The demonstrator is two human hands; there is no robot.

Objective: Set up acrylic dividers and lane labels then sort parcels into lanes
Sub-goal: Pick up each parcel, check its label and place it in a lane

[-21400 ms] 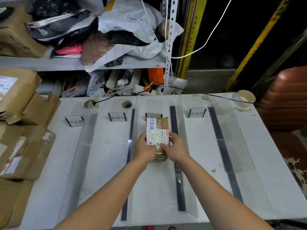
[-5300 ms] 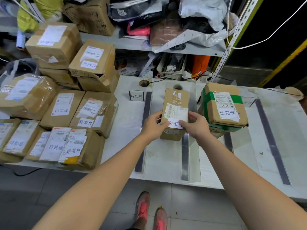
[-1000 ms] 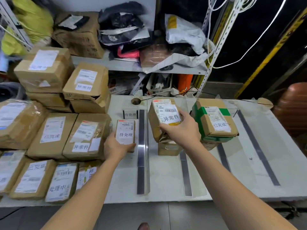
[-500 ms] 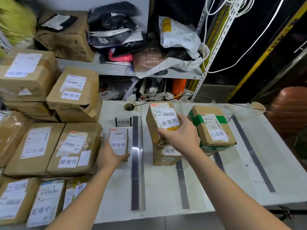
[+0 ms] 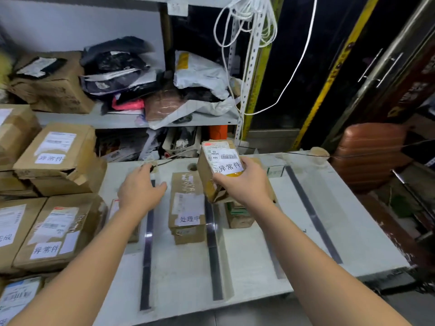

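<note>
Here on my feed, the far left is crowded with unsorted cardboard boxes (image 5: 54,234), several of them marked 异常件. Just right of them, in the first lane of the white table (image 5: 247,267), a small parcel (image 5: 114,207) lies mostly hidden under the person's left forearm. The left hand (image 5: 138,190) is above that lane, fingers loose and spread, grasping nothing; I cannot tell whether it touches the table. Next comes the first divider strip (image 5: 146,260), then the 处理中 parcel (image 5: 187,208) lying flat in the second lane, then a second strip (image 5: 214,260). The right hand (image 5: 246,184) has fingers and thumb curled round the lower end of the 异常件 parcel (image 5: 220,164), holding it tilted in the air above the third lane, where a box with green tape (image 5: 237,218) sits below the wrist. Farther right I see a lane label (image 5: 275,171) and a third strip (image 5: 313,217).
</note>
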